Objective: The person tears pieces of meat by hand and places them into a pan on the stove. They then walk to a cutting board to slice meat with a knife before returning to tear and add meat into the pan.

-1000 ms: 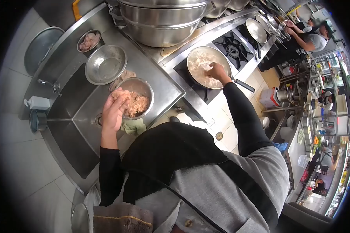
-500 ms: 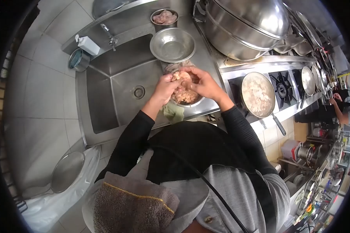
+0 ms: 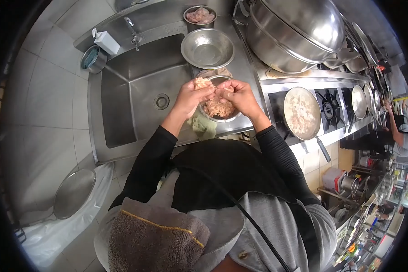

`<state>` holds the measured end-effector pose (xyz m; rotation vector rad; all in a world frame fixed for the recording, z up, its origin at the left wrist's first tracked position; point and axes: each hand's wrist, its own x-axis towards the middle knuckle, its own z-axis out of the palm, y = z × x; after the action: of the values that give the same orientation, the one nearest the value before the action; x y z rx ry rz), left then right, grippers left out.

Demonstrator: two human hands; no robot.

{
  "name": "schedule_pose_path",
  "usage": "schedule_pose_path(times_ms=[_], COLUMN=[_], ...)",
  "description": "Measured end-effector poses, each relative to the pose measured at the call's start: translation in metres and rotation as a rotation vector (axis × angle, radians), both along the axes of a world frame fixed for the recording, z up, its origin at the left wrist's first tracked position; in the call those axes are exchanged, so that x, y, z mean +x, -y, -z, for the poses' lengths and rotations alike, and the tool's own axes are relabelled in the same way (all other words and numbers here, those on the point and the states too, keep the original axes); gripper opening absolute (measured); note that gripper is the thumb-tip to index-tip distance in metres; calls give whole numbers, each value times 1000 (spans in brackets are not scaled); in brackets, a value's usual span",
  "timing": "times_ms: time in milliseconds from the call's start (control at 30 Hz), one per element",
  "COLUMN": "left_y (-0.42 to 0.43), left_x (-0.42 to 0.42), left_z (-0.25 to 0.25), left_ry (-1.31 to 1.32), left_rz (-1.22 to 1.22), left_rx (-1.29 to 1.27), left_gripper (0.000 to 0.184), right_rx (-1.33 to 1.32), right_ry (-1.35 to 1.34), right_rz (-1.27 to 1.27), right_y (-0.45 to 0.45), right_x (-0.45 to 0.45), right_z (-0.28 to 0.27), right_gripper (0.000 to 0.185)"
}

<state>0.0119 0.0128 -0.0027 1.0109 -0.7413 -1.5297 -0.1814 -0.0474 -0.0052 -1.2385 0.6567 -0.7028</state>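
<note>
My left hand (image 3: pixel 190 99) is closed around a pale clump of meat (image 3: pixel 201 83) that shows above its fingers. My right hand (image 3: pixel 239 99) pinches a bit of the same pale meat, its fingertips close against those of the left. Both hands are over a round metal bowl (image 3: pixel 236 117) at the sink's right edge. Inside the bowl is pinkish, shredded-looking meat (image 3: pixel 218 108); the hands hide part of it. A pale, crumpled item (image 3: pixel 215 72) lies behind the bowl, and a green cloth (image 3: pixel 203 127) is in front.
A wide metal basin (image 3: pixel 207 51) and a pot of raw meat (image 3: pixel 200 16) stand behind. The sink (image 3: pixel 145 113) is at left. To the right, a frying pan (image 3: pixel 300 113) with pale food sits on the stove near a large steamer (image 3: pixel 285 36). Another person (image 3: pixel 396 127) is far right.
My hands have drawn slightly apart, exposing more of the bowl. The meat clump now shows at my left fingers. The whole view has shifted slightly.
</note>
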Motion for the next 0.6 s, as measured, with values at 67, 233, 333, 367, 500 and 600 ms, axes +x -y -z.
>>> schedule_pose_path(times_ms=[67, 233, 333, 367, 500, 600], left_y=[-1, 2, 1, 5, -10, -14], left_x=[-2, -12, -10, -2, 15, 29], left_z=[-3, 19, 25, 33, -3, 0], left_ry=[7, -69, -339, -366, -346, -343], left_rz=[32, 32, 74, 26, 75, 113], left_rx=[-9, 7, 11, 76, 162, 197], left_gripper=[21, 16, 14, 15, 22, 27], right_rx=[61, -73, 227, 404, 575, 559], right_ry=[39, 39, 70, 224, 349, 299], right_rz=[52, 61, 132, 157, 249, 514], right_y=[-4, -12, -15, -18, -28, -41], right_x=[-2, -2, -22, -31, -90, -144], right_z=[-13, -5, -11, -11, 15, 28], right_gripper=[24, 11, 7, 7, 18, 36])
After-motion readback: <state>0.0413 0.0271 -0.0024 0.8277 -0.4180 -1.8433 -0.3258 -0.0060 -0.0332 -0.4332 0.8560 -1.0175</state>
